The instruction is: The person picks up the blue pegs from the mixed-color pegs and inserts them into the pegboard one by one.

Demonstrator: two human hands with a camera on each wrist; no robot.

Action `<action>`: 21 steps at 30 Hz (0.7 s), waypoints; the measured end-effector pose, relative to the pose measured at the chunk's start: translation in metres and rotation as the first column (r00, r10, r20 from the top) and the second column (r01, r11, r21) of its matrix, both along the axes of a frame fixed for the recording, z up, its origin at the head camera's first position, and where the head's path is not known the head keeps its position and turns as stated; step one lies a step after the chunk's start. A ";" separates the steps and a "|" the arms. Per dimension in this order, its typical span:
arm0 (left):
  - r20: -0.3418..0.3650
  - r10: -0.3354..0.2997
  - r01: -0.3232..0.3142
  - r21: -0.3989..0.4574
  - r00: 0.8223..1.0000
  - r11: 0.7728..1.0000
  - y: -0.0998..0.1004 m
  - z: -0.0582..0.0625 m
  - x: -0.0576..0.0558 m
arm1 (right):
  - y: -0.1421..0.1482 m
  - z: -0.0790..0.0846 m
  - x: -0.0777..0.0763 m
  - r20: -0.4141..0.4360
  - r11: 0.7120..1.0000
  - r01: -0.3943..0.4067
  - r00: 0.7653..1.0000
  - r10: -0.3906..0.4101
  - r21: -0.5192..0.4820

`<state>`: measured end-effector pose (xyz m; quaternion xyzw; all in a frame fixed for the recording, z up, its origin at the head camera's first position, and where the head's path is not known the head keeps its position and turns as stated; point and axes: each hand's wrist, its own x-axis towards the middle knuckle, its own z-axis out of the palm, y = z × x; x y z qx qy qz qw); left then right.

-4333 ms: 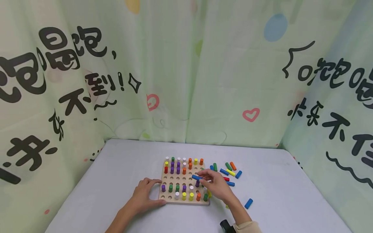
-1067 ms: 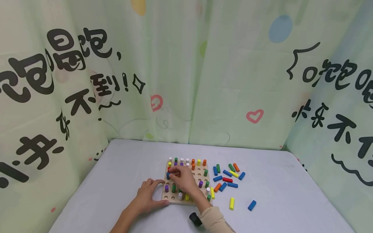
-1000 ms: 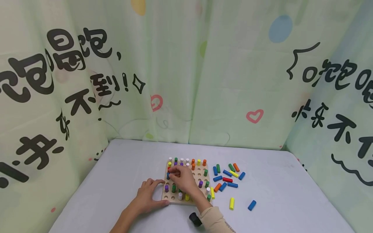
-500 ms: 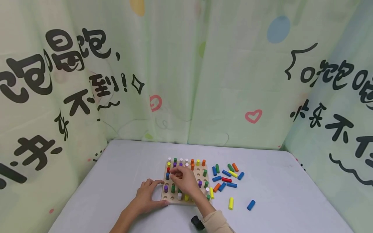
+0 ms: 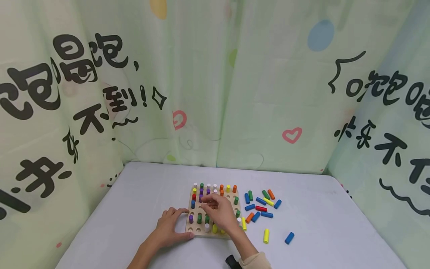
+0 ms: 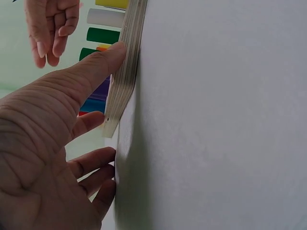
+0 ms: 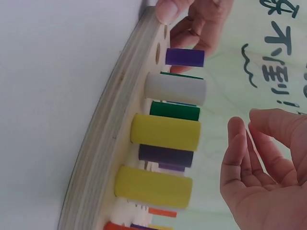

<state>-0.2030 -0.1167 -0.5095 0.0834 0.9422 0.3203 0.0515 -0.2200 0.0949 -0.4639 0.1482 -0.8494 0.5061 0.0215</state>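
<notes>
My left hand [image 5: 168, 228] holds the near left corner of the wooden pegboard [image 5: 203, 235], thumb on the front edge and index finger at the left edge. Over the middle of the board hovers my right hand [image 5: 221, 213], thumb and fingertips loosely bent and holding nothing, as the right wrist view shows. A blue peg [image 5: 193, 204] stands upright in the leftmost column, in front of a red peg [image 5: 194, 197]. Other pegs stand in the board, among them a purple peg [image 7: 185, 57] and a white peg [image 7: 176, 88]. My right hand hides part of the board.
Several loose pegs lie right of the board, including a red peg [image 5: 261, 209], a yellow peg [image 5: 266, 236] and a blue peg [image 5: 289, 238]. A black object [image 5: 232, 261] sits by the right sleeve. A printed curtain [image 5: 255, 89] hangs behind the white table [image 5: 309, 209].
The blue peg my right hand carried over the board's right side now stands in the leftmost column. My right hand has let go of it and drawn back to the right. My left hand stays put.
</notes>
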 end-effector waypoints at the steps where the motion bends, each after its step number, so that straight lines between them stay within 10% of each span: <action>1: 0.000 -0.001 0.001 -0.003 1.000 1.000 0.000 0.000 0.000 | 0.001 0.001 0.001 -0.006 1.000 0.003 1.000 -0.003 -0.002; 21: -0.003 -0.015 0.015 -0.036 1.000 0.999 0.000 0.004 -0.005 | 0.031 0.012 0.020 0.033 0.998 0.032 0.999 -0.030 -0.054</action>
